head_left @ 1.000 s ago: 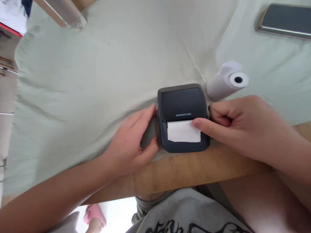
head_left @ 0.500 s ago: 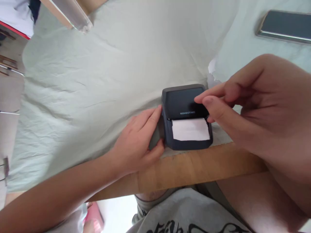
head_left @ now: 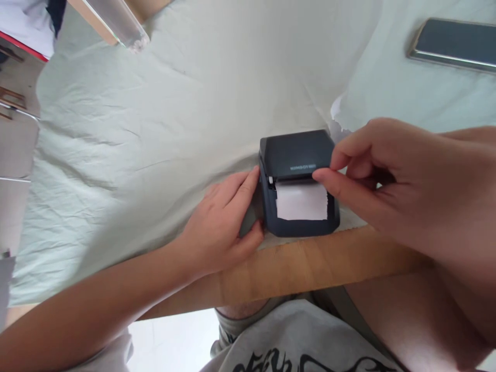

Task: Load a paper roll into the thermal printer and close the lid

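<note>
A dark label printer [head_left: 300, 227] marked NIIMBOT lies near the front edge of the cloth-covered table. Its lid [head_left: 294, 150] is slightly raised at the front, with a small gap showing at the left corner. White label paper [head_left: 302, 201] sticks out below the lid. My left hand [head_left: 220, 222] grips the printer's left side, thumb and forefinger against it. With thumb and forefinger, my right hand [head_left: 387, 181] pinches the lid's front right corner. The printer's right side is partly hidden behind that hand.
A phone [head_left: 457, 44] lies at the upper right. Torn white paper [head_left: 337, 111] is just behind the printer. A clear plastic object [head_left: 124, 26] rests at the upper left. The wooden table edge [head_left: 279, 274] runs in front of me.
My right hand has come down from above the lid to its front right corner. The lid's front has lifted a little. My left hand stays in place.
</note>
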`<state>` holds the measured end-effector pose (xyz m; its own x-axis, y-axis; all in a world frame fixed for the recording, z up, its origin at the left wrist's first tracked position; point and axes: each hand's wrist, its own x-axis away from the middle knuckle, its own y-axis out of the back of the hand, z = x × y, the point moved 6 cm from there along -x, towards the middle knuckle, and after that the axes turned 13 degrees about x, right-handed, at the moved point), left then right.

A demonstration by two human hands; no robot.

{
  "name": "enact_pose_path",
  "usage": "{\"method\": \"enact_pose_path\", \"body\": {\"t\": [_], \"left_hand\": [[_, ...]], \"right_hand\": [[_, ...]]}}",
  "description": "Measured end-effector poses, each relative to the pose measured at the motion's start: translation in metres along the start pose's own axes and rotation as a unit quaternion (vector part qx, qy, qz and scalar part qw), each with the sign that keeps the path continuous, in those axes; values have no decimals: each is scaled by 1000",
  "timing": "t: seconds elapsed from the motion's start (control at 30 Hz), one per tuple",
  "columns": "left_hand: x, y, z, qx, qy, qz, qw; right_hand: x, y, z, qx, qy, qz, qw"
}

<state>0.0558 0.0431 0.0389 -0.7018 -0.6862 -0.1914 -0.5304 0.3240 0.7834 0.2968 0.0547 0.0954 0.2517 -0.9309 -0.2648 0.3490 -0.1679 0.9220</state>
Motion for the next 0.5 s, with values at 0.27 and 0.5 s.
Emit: {"method": "enact_pose_path", "body": {"t": [0.27,0.5], "left_hand": [[0,0,3,-3,5,3,1000],[2,1,5,6,16,9,1000]], "right_hand": [[-14,10,2,-6,-72,22,997],[-39,-10,1,110,-63,177,976]]}}
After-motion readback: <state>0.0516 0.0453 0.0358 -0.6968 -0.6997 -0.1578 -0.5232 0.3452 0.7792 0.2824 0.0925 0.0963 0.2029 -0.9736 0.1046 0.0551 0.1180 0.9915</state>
